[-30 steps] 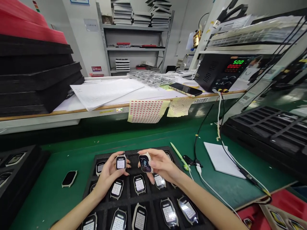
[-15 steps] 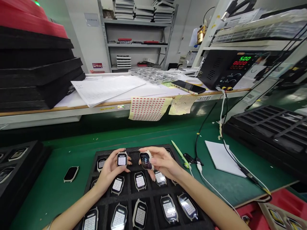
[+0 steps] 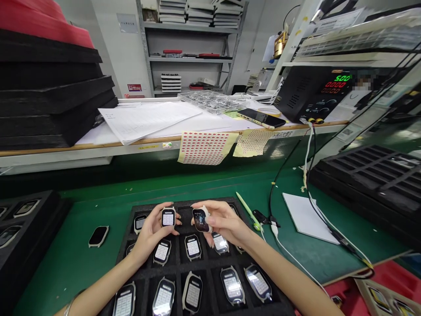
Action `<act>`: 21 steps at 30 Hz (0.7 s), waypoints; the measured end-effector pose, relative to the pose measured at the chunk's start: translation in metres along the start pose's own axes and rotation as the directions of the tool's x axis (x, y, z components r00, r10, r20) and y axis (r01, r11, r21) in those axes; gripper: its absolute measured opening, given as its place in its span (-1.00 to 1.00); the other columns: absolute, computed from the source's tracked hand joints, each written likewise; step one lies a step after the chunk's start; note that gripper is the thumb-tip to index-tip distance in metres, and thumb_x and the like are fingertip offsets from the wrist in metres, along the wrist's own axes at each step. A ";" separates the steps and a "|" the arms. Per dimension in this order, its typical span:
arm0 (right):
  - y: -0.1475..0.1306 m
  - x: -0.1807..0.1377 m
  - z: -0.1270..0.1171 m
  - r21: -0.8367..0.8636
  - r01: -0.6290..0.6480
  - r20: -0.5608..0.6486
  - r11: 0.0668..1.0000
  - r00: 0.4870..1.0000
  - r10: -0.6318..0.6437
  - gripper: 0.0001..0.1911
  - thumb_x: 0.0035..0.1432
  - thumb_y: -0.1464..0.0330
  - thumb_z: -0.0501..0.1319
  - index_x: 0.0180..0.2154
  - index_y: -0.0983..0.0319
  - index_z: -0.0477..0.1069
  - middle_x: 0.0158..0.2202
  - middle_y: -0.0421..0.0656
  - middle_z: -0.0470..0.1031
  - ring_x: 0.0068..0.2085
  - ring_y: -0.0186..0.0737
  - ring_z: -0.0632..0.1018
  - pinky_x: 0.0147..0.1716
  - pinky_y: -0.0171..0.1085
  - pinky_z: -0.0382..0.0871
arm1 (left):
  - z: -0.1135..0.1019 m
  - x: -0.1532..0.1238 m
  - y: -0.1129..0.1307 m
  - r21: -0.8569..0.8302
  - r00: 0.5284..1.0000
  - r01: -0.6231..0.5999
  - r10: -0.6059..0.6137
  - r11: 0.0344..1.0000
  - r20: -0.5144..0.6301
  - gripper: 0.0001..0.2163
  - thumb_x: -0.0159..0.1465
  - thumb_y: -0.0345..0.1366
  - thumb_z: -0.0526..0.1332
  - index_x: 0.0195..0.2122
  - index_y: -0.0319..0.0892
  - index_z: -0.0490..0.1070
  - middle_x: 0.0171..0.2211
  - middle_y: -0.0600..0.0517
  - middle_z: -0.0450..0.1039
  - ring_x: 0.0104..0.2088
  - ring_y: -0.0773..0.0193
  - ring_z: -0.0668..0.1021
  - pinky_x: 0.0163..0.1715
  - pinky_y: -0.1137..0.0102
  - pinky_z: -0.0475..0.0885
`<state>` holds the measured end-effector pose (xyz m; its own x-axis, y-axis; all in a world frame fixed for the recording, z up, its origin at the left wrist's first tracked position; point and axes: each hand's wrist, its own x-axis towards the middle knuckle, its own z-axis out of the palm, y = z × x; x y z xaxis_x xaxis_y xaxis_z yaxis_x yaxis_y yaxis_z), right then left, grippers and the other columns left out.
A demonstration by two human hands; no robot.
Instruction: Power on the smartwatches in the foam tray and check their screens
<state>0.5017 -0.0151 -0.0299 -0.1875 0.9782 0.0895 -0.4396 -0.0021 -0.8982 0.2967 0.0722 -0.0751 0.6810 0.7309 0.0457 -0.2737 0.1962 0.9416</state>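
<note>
My left hand grips a white smartwatch body whose screen shows a bright grid. My right hand pinches a second watch body with a dark, coloured screen, tilted toward me. Both hands hover over the far rows of a black foam tray on the green bench. Several more watch bodies with lit screens lie in the tray's pockets, such as one just below my hands.
A loose dark-screened watch body lies on the green mat left of the tray. A green pen, cables and a white pad lie to the right. Black trays stand far right, another tray left. A power supply sits on the shelf.
Both hands keep their watch bodies and have barely shifted. The camera has tilted slightly, so the scene sits a little higher in view.
</note>
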 end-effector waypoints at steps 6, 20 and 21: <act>-0.001 0.001 0.000 0.033 -0.077 0.020 0.997 0.997 0.076 -0.49 0.17 0.28 0.28 0.10 0.33 0.30 -0.24 0.05 0.54 -0.54 -0.23 0.56 -0.59 -0.31 0.48 | 0.000 -0.001 0.000 -0.008 1.000 -0.006 0.006 1.000 0.005 -0.57 0.17 -0.38 0.28 0.06 -0.14 0.25 -0.18 -0.08 0.43 -0.19 0.12 0.51 -0.30 0.30 0.51; 0.009 0.005 0.004 -0.044 -0.154 -0.108 0.987 0.983 0.148 -0.47 0.20 0.35 0.17 0.18 0.28 0.17 -0.22 0.03 0.52 -0.48 -0.19 0.58 -0.60 -0.32 0.44 | -0.001 -0.001 0.002 -0.088 0.998 0.062 -0.061 0.994 0.011 -0.51 0.12 -0.42 0.30 0.09 -0.12 0.27 -0.15 -0.07 0.42 -0.14 0.12 0.48 -0.20 0.24 0.52; 0.009 0.004 0.004 -0.056 -0.156 -0.120 0.986 0.982 0.149 -0.46 0.19 0.36 0.17 0.19 0.28 0.17 -0.24 0.01 0.52 -0.48 -0.19 0.58 -0.60 -0.33 0.43 | -0.001 -0.001 0.002 -0.092 0.998 0.064 -0.063 0.994 0.013 -0.51 0.12 -0.43 0.30 0.09 -0.12 0.26 -0.15 -0.07 0.41 -0.15 0.13 0.48 -0.20 0.24 0.52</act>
<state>0.4932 -0.0117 -0.0355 -0.1442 0.9847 -0.0974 -0.3548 -0.1433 -0.9239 0.2949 0.0731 -0.0740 0.7057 0.7085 -0.0089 -0.2916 0.3018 0.9077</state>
